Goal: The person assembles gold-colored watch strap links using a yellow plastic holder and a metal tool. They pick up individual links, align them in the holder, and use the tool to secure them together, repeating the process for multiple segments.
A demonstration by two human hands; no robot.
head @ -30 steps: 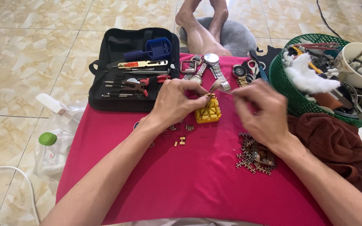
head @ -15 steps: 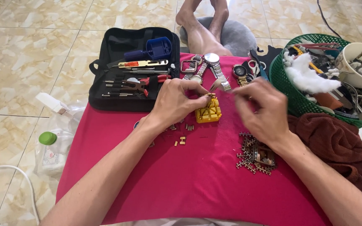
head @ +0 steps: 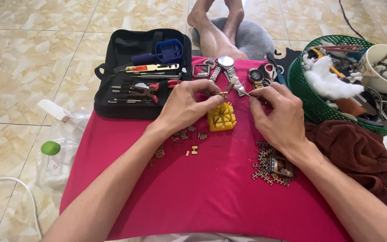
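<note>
hands unmoved, fingers still pinching gold link above yellow block

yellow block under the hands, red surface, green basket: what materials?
Yellow block: looks like moulded plastic, matte, with a slotted grid top. Red surface: cloth, soft matte, slight folds at the edge. Green basket: likely plastic, a glossy open lattice wall.

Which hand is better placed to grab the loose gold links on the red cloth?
Left. The left hand sits just above the loose links; the right hand pinches a thin tool and lies farther off, nearer the band pile.
</note>
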